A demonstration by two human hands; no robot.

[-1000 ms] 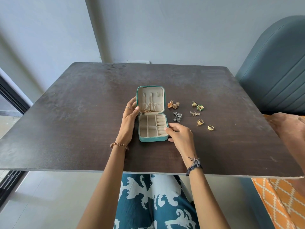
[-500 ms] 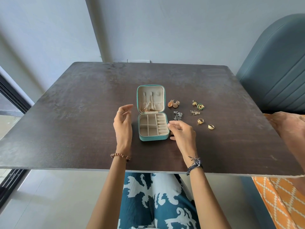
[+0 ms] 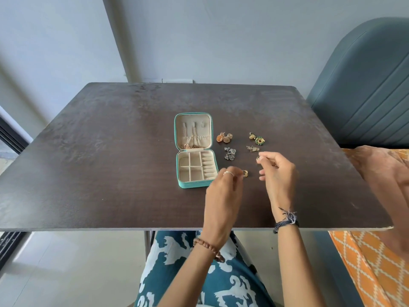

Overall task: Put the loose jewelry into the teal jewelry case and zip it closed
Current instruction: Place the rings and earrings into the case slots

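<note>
The teal jewelry case [image 3: 190, 185] lies open on the dark table [image 3: 110, 151], lid flat at the back and beige compartments bare. Right of it lie orange-gold earrings [image 3: 224, 137], silver earrings [image 3: 230, 153], green-gold earrings [image 3: 257, 139] and a small silver piece [image 3: 252, 148]. My left hand [image 3: 223, 191], blurred, pinches a gold ring [image 3: 245, 173] just right of the case's front corner. Further right, my right hand [image 3: 278, 176] pinches a second gold ring [image 3: 257, 159] at its fingertips.
A teal padded chair [image 3: 365, 89] stands at the table's right side, with orange patterned cloth [image 3: 376, 258] below it. The table's front edge runs just above my wrists. A wall closes off the far side.
Both hands have left the case and moved right to the loose jewelry. The two gold rings are off their spots on the table and now sit in my fingertips.
</note>
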